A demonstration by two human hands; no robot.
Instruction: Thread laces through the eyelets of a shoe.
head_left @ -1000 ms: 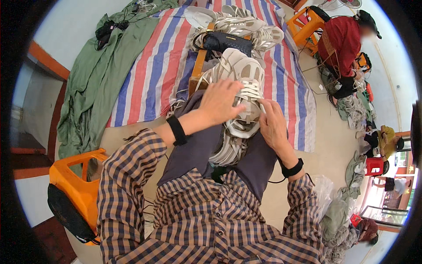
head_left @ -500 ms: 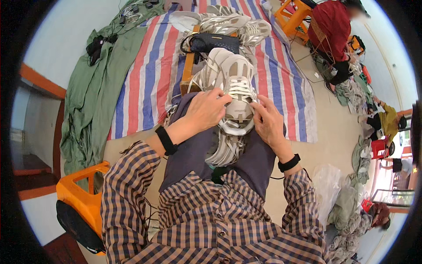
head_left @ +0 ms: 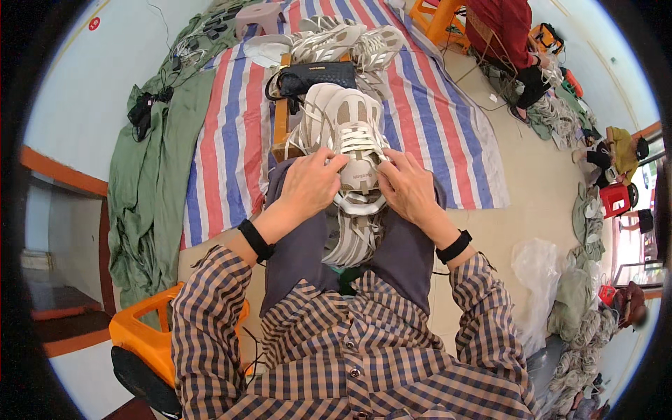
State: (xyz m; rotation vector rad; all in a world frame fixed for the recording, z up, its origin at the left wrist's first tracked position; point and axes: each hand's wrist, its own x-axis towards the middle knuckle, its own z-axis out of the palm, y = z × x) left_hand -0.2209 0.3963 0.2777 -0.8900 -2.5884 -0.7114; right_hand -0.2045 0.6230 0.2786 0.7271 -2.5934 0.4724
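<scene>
A beige and white sneaker (head_left: 359,175) points away from me above my knees, its white laces (head_left: 358,140) crossing the tongue. At the left side of its collar my left hand (head_left: 315,180) is closed in a pinch on the shoelace. My right hand (head_left: 409,185) pinches the lace at the right side, thumb and forefinger together. The exact lace ends are hidden by the fingers. Against the sneaker's left side leans another pale shoe (head_left: 318,112) with loose laces. More laced shoes (head_left: 357,241) sit below, between my legs.
A black woven pouch (head_left: 318,77) lies on a wooden bench (head_left: 281,115) beyond the sneaker, with several shoes (head_left: 325,43) behind. Striped sheeting (head_left: 238,133) covers the floor. An orange stool (head_left: 143,329) stands at my left, a plastic bag (head_left: 535,287) at right. Other people work farther right.
The view has shifted slightly, so the bench and sneaker appear farther left. Both hands stay at the sneaker's collar, still pinching, with little change in their hold.
</scene>
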